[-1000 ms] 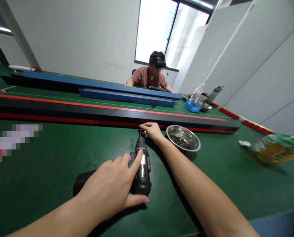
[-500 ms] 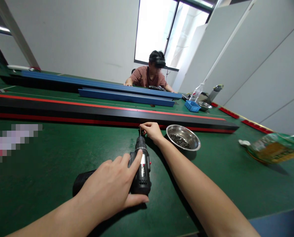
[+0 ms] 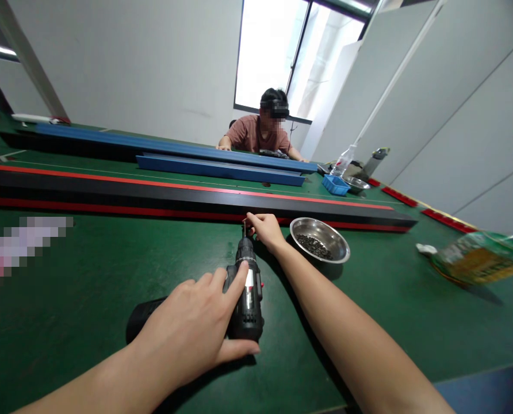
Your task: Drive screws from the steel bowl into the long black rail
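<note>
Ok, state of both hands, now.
Left hand: closed, holding the drill.
Right hand: fingers bent, at the bit; whether it's closed on anything can't be told.

Power drill [image 3: 248,329]: dark plastic housing, mostly matt; glossy label; slim metal bit [image 3: 245,230]. Bowl [image 3: 336,241]: thin metal, polished, reflective inside. Small pieces [image 3: 312,247] in the bowl: dark; material too small to tell. Long bar [image 3: 174,193]: smooth, satin sheen; metal or plastic, cannot tell. Blue channels [image 3: 222,171]: smooth, low sheen. Tabletop [image 3: 88,299]: smooth, softly reflective. Basket [image 3: 336,186]: plastic. Bottle [image 3: 344,161]: clear plastic. Co-worker's shirt [image 3: 248,133]: matt cloth. Wall [image 3: 153,57]: matt, smooth.
</note>
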Action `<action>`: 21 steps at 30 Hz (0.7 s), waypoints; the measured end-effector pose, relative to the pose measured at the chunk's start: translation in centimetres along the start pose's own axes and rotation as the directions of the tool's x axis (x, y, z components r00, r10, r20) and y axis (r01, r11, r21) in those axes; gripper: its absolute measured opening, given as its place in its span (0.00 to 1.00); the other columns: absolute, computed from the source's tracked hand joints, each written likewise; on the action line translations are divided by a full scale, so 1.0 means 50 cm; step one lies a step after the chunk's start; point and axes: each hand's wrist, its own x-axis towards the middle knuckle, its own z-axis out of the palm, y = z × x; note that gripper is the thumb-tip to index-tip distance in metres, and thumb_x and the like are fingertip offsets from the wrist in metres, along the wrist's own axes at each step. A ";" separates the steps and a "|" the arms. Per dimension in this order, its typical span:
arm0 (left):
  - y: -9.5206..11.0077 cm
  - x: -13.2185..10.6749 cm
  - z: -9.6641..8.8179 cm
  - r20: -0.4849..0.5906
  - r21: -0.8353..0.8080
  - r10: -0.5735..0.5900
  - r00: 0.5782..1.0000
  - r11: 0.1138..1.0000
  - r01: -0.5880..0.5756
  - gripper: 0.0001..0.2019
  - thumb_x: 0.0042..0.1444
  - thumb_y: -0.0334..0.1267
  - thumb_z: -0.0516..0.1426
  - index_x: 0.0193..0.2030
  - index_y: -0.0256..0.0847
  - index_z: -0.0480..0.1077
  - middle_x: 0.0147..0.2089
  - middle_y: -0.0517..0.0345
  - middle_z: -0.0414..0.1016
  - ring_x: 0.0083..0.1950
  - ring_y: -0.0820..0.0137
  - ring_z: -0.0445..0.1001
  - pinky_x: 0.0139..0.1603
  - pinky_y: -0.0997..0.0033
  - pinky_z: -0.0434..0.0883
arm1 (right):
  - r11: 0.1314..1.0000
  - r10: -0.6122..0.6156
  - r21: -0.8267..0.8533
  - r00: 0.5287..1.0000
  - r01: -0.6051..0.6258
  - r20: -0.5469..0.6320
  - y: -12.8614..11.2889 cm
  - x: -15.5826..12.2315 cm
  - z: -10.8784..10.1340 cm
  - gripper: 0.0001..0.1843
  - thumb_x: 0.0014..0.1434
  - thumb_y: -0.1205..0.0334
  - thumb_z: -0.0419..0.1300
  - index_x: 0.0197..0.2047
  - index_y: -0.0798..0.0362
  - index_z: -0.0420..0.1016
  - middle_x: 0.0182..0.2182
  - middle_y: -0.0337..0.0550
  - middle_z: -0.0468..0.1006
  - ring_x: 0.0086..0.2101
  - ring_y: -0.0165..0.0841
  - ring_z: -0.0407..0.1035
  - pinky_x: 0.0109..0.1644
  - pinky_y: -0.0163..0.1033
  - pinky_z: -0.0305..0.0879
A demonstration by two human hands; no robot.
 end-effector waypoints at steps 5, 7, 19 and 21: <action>0.001 0.004 0.000 0.002 0.005 0.001 1.000 1.000 -0.001 0.52 0.54 0.71 0.55 0.77 0.40 0.47 0.51 0.43 0.74 0.48 0.51 0.76 0.46 0.48 0.77 | 0.981 0.018 0.192 1.000 -0.022 0.021 -0.006 -0.009 -0.002 0.22 0.68 0.50 0.56 0.43 0.60 0.82 0.36 0.52 0.83 0.20 0.26 0.69 0.17 0.29 0.57; 0.002 0.005 -0.001 -0.002 0.007 0.002 1.000 1.000 -0.002 0.52 0.54 0.71 0.55 0.77 0.40 0.47 0.51 0.43 0.74 0.48 0.51 0.76 0.46 0.48 0.77 | 0.976 -0.005 0.216 0.999 -0.007 0.053 -0.008 -0.012 -0.004 0.24 0.68 0.48 0.55 0.43 0.60 0.82 0.37 0.53 0.84 0.20 0.26 0.70 0.17 0.29 0.57; -0.002 0.007 0.002 -0.002 0.025 0.006 1.000 1.000 -0.006 0.53 0.54 0.73 0.53 0.77 0.40 0.47 0.51 0.42 0.74 0.48 0.51 0.75 0.46 0.52 0.75 | 0.988 -0.054 0.148 0.998 0.050 0.022 -0.004 -0.012 -0.003 0.26 0.67 0.45 0.55 0.39 0.59 0.84 0.39 0.52 0.84 0.21 0.26 0.70 0.17 0.29 0.58; -0.004 0.012 0.004 -0.012 0.042 0.013 1.000 0.999 -0.013 0.53 0.54 0.74 0.52 0.77 0.40 0.47 0.51 0.43 0.74 0.48 0.52 0.75 0.45 0.54 0.75 | 0.990 -0.046 0.129 0.998 0.051 -0.045 0.000 -0.009 -0.002 0.27 0.68 0.45 0.53 0.39 0.58 0.83 0.38 0.52 0.84 0.21 0.27 0.71 0.18 0.29 0.59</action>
